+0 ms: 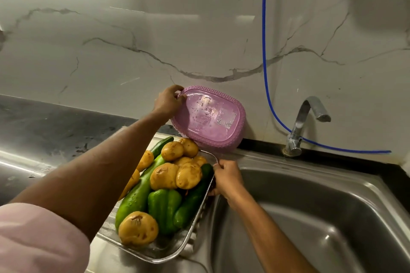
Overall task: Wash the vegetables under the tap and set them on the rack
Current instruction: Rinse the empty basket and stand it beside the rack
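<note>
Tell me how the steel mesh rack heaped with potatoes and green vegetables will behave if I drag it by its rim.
The steel mesh rack probably drags heavy, being heaped full. The yellow-brown potatoes sit on top of the pile and may roll off if jerked. Wet droplets on the long pale green gourd suggest slippery produce.

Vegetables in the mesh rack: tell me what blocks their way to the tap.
Nothing visible does. The vegetables sit in the rack left of the sink; the basin below the tap looks open.
</note>
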